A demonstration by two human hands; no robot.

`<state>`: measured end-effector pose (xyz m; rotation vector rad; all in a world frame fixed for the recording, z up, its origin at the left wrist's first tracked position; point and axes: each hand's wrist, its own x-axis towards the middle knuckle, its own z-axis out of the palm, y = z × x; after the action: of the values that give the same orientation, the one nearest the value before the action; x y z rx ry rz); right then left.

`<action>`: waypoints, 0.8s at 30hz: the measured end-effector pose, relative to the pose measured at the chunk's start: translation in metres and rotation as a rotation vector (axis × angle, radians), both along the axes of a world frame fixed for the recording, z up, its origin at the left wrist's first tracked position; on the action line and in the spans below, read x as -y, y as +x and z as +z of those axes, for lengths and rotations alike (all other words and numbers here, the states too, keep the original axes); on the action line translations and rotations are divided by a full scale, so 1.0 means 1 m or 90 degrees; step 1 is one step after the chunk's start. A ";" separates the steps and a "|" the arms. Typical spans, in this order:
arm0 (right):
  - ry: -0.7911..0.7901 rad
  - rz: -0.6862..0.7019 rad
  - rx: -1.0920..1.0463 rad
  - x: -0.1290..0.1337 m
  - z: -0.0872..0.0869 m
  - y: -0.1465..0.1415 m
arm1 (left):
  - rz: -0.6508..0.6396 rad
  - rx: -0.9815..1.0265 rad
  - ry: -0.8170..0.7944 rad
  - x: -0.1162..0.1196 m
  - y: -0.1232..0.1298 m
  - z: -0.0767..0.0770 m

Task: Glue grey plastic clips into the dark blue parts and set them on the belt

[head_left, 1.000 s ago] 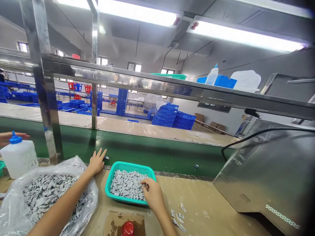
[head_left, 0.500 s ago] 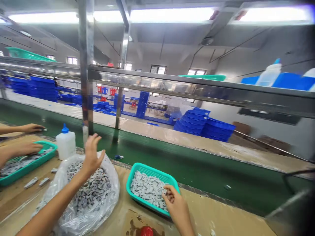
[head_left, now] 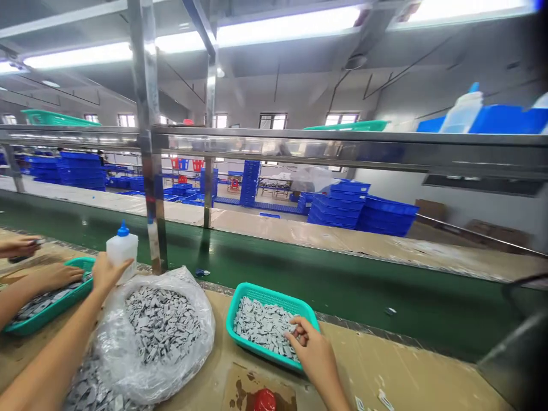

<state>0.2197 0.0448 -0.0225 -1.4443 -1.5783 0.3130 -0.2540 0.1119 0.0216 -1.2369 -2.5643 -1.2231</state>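
Presently, right hand (head_left: 317,357) over the near rim of a teal plastic basket (head_left: 274,298), fingers curled among small grey pieces (head_left: 261,325); any piece held: cannot tell. Left hand (head_left: 107,274) open, fingers spread, empty, just beside a white squeeze bottle (head_left: 122,248) and above a clear plastic bag (head_left: 197,342) of more grey pieces. Further left, a co-worker's hand (head_left: 51,277) over a second teal tray (head_left: 51,302).

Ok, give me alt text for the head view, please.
The person's right hand rests on small gray pieces in a teal plastic basket, and the left hand is raised near a white bottle with a blue cap, at the edge of an open clear bag of the same pieces. At far left, a co-worker's hands work over another teal basket.
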 end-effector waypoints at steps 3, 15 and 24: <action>-0.002 0.001 -0.032 0.003 -0.001 -0.001 | 0.023 -0.063 0.017 0.026 0.007 0.027; -0.074 0.062 -0.311 0.044 0.002 0.027 | -0.560 -0.371 0.009 0.154 0.129 0.007; -0.152 0.005 -0.435 0.097 -0.003 0.050 | -0.719 -0.244 -0.224 0.166 0.149 -0.086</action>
<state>0.2701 -0.0523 -0.0256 -1.3080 -1.0085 0.9183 -0.1047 -0.0543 -0.0639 -2.8273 -1.7650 -0.4193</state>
